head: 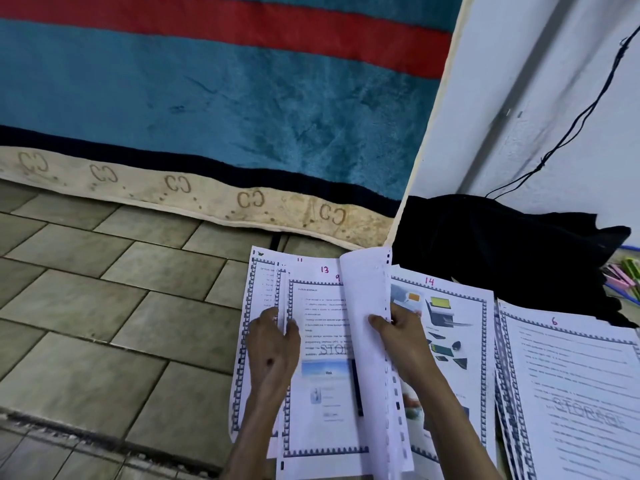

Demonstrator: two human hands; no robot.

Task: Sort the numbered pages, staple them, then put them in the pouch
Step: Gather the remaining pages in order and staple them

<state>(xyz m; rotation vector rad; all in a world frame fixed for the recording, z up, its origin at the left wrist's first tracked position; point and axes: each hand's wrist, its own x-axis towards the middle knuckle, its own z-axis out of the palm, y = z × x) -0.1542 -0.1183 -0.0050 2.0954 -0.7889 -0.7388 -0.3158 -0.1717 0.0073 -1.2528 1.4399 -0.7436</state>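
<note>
Printed pages with red handwritten numbers lie on the tiled floor. My left hand (273,344) grips the left edge of a small stack whose top sheet (322,382) is marked 13, with a 9 peeking beside it. My right hand (398,336) pinches a sheet (367,306) lifted on edge, its blank back facing me. Under my right arm lies the page marked 14 (450,327) with pictures of devices. A separate pile topped by page 6 (568,386) sits at the right. No stapler or pouch can be made out.
A blue and red blanket (214,98) hangs over a mattress edge behind the pages. A black cloth (502,251) lies against the white wall, with a black cable (568,136) above it. Coloured items (623,275) sit at the far right. Grey floor tiles (104,289) spread to the left.
</note>
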